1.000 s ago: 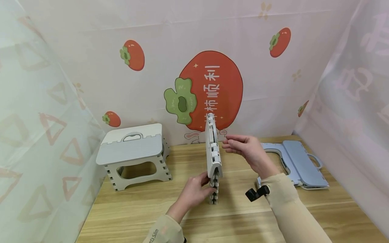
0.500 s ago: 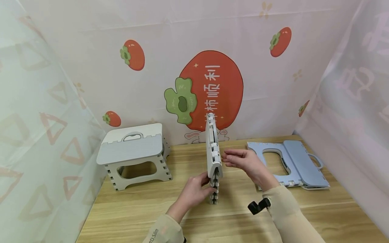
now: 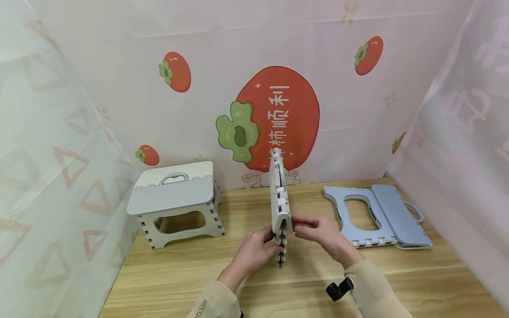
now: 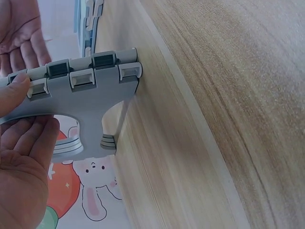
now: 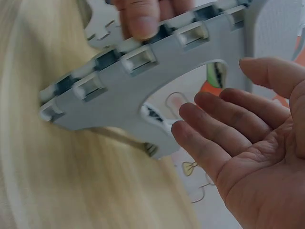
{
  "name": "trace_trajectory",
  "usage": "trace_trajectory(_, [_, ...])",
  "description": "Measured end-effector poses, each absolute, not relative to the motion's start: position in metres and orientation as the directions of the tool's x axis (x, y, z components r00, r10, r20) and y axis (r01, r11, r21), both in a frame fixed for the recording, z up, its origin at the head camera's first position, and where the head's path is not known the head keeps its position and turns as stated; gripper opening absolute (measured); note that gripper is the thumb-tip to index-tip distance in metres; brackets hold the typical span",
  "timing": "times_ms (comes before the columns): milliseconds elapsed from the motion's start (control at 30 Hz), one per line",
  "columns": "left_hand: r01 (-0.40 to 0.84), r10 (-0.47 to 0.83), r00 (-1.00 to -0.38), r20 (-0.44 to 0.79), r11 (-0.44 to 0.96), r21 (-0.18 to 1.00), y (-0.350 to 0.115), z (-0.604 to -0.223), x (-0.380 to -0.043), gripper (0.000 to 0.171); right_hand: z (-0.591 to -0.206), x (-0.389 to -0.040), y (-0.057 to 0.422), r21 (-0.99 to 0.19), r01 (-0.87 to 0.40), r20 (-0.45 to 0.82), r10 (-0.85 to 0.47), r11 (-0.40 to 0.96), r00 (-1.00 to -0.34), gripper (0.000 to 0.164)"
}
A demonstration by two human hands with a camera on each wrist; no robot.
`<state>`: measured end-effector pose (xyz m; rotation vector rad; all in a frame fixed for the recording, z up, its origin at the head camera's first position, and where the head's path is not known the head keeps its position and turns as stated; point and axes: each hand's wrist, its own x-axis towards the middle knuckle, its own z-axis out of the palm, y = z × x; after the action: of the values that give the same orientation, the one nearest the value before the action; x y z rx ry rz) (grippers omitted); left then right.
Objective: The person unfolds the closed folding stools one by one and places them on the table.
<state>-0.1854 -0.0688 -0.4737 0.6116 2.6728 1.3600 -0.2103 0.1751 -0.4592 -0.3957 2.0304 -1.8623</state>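
Observation:
A grey folding step stool (image 3: 279, 194), folded flat, stands on edge in the middle of the wooden table. My left hand (image 3: 254, 251) grips its lower near end, and the left wrist view shows the thumb pressed on the hinged edge (image 4: 81, 71). On the other side is my right hand (image 3: 318, 234), its fingertips close to the stool's lower part. In the right wrist view the right hand's fingers (image 5: 209, 143) are extended and loosely bent beside the cut-out leg panel (image 5: 167, 76). Whether they touch it I cannot tell.
An unfolded grey-and-white step stool (image 3: 175, 198) stands at the left. At the right a blue folding stool (image 3: 381, 216) lies flat, its handle to the right. Behind the table (image 3: 179, 282) hangs a printed cloth (image 3: 342, 106), with more cloth on both sides.
My right hand has moved down along the right side of the folded stool, from near its top edge to its lower part. The left hand and the stool have stayed put.

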Motion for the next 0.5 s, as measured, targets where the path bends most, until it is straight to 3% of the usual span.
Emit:
trace_trajectory(233, [0.309,0.385,-0.917,0.103,0.524,0.794,-0.069,-0.473,-0.185,0.053,-0.470,-0.199,0.172,-0.988,0.052,-0.116,-0.483,0.143,-0.868,0.059])
trace_trajectory(500, [0.334,0.394,-0.911,0.124,0.527,0.782,-0.068,-0.473,-0.185,0.048,-0.477,-0.189,0.162,-0.983,0.018,-0.101,-0.452,0.184,-0.886,0.056])
